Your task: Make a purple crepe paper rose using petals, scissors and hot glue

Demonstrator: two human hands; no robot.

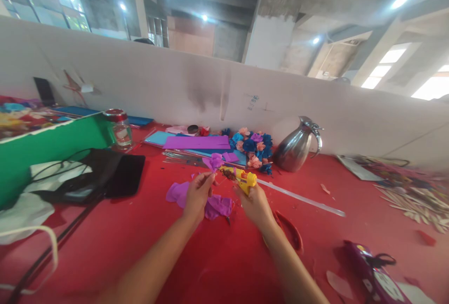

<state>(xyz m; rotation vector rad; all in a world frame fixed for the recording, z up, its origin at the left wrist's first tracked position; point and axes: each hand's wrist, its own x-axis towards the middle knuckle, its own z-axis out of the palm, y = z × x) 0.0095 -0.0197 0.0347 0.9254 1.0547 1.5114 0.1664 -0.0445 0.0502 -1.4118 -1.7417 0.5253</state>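
Observation:
Between its fingertips, my left hand [199, 194] pinches a small purple paper flower [214, 161], held up above the table. Gripped by its handle in my right hand [255, 203] is a yellow hot glue gun [245, 178]. Its darkened nozzle points left, close to the flower; I cannot tell whether they touch. Under and around my left hand lie crumpled purple paper petals [218, 206] on the red table [217, 266].
Behind are a purple paper strip [196, 142], a bunch of paper flowers [253, 147] and a steel jug [295, 147]. A clear strip [301, 196] lies right. A glass jar [121, 131] and black tablet [125, 176] stand left; a purple power strip [373, 273] sits front right.

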